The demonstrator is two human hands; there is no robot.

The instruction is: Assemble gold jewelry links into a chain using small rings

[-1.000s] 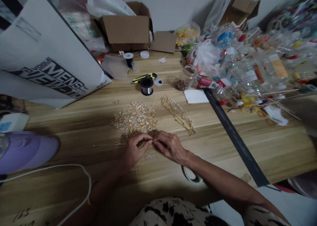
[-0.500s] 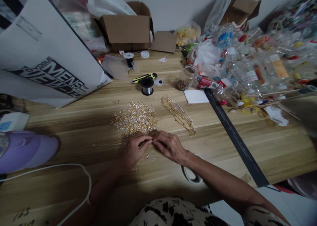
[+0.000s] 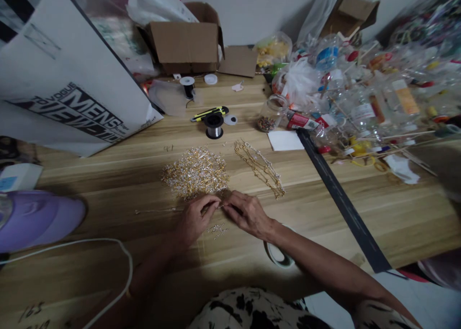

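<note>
No shift: hands [image 3: 221,213] mid-table [image 3: 108,175].

Pile of pins [image 3: 195,171] lies left of chains [image 3: 260,168], behind hands.

Glittering metal links [image 3: 196,171], matt wooden table [image 3: 360,194]

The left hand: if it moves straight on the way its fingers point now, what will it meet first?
Its fingers point right, so the left hand would probably first meet the fingertips of the right hand, which it nearly touches; a tiny piece seems pinched between them.
</note>
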